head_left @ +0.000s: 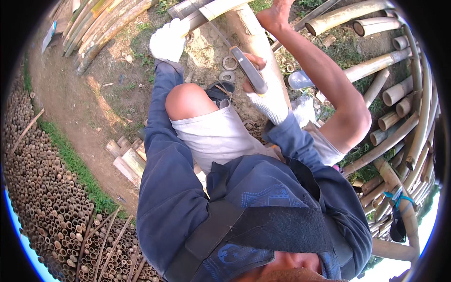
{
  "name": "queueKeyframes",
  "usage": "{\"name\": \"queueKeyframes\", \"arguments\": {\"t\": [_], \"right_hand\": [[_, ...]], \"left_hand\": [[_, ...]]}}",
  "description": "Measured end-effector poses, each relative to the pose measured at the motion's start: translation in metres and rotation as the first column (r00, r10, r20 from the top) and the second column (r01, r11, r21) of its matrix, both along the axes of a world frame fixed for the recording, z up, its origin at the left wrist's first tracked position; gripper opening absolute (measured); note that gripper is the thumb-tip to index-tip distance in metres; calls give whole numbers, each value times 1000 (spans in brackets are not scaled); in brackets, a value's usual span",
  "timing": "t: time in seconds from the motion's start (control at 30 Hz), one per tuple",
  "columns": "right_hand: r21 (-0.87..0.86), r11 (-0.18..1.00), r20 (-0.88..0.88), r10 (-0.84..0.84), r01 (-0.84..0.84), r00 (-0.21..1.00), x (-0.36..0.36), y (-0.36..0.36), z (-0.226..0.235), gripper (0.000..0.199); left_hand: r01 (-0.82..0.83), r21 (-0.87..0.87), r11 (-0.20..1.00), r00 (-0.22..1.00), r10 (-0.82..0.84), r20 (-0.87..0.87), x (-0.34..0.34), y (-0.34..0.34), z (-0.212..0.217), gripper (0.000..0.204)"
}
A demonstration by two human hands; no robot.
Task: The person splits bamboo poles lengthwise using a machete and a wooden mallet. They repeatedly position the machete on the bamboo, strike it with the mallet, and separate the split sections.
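My left hand (167,40), in a white glove, is closed round the near end of a bamboo pole (196,19) at the top middle. My right hand (268,96), gloved but with bare fingertips showing, grips the grey handle of a handsaw (249,70). The saw's thin blade slants up and left, its far part against the bamboo just right of my left hand. Whether it has cut into the pole cannot be made out. A thick bamboo log (251,35) runs beneath, beside my bare foot (274,16).
Cut bamboo rings (227,76) and a dark sandal (221,90) lie between my legs. A clear plastic container (299,80) and white plastic bag (303,110) sit right of the log. Bamboo poles (376,66) lie at right, long poles (110,28) upper left, stacked bamboo (61,221) lower left.
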State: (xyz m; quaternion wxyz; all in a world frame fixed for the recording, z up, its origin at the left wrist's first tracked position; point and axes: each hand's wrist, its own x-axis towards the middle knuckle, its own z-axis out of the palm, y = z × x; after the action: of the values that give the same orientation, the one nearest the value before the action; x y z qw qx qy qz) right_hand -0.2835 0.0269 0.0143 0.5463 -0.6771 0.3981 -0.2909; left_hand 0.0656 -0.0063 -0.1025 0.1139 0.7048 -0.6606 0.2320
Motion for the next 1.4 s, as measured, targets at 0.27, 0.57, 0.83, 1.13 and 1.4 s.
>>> {"name": "queueKeyframes", "arguments": {"t": [0.27,0.57,0.83,1.13,1.4], "right_hand": [[-353,935,-78,-45,14,996,-85,68,-26,62],[-279,960,65,28,-8,997,66,-60,-26,58],[-355,922,116,-122,156,986,-101,99,-32,53],[-395,918,62,-17,41,998,76,-65,-52,59],[-356,932,-56,-89,63,994,-106,102,-14,65]], "left_hand": [[-27,-9,1000,1000,27,-14,-1,-5,4,34],[16,16,1000,1000,-16,-15,-1,4,10,42],[-87,115,990,994,94,-51,-2,1,-5,47],[-67,66,996,997,69,-23,-5,0,12,56],[-101,95,990,994,105,-34,2,-5,-5,47]]}}
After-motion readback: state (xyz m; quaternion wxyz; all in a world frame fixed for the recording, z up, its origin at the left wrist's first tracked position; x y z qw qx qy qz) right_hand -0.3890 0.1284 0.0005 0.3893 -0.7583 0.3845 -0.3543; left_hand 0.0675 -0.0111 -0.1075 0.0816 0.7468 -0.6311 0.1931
